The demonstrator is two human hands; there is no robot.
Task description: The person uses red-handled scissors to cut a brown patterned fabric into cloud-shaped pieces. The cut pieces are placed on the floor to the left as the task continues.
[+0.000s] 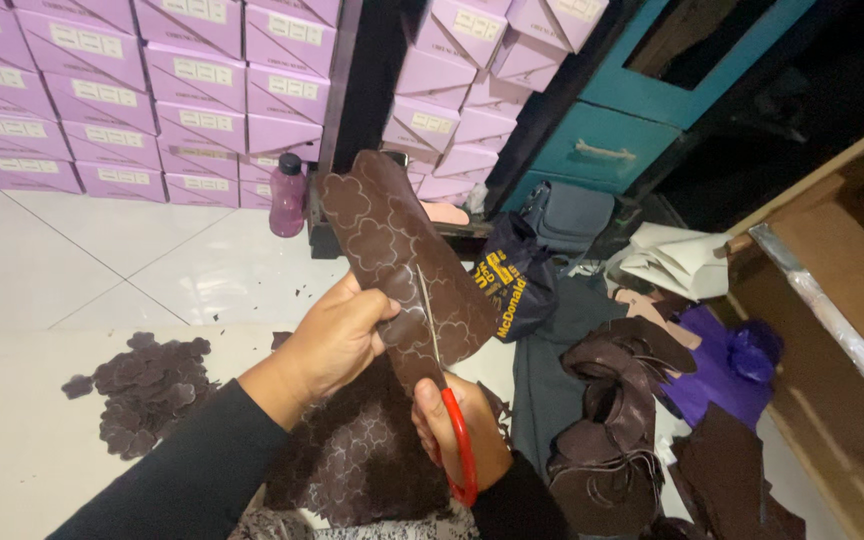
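The tiled floor (102,260) left of the hands lies open up to the stacked boxes (152,90) and the bottle (288,195). A pile of cutouts (147,390) takes the near left. To the right, leather scraps (612,420), a dark bag (512,280) and purple plastic (722,365) crowd the way, and a wooden bench (832,290) closes that side. The leather strip (397,260) and scissors (447,400) fill the middle.

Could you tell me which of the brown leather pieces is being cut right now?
The flower-marked brown leather strip held up by the left hand, scissors in it; the rest lie on the floor.
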